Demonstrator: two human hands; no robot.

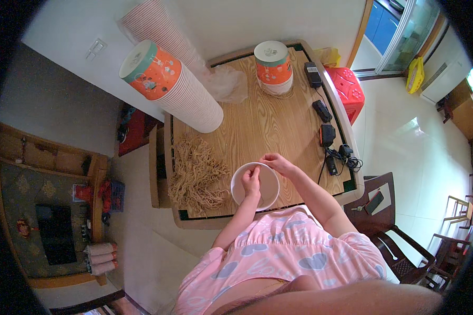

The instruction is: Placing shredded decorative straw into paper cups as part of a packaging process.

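Note:
A white-lined paper bucket (268, 190) sits with its mouth up at the near edge of the table. My left hand (251, 180) reaches into its mouth, fingers pinched together close to the far rim. On the outside of that rim, my right hand (277, 163) is closed, thumb and fingertips pressed together. What lies between the fingers of either hand is too small to make out. Left of the bucket spreads a loose heap of tan twine cords (197, 176).
A tall, leaning stack of orange-and-green paper buckets (181, 92) stands behind the twine, by clear plastic wrapping (228, 84). A shorter upside-down stack (274, 68) is at the back. Black adapters and cables (327, 135) line the table's right edge; beyond are a red stool (347, 89) and dark chair (376, 205).

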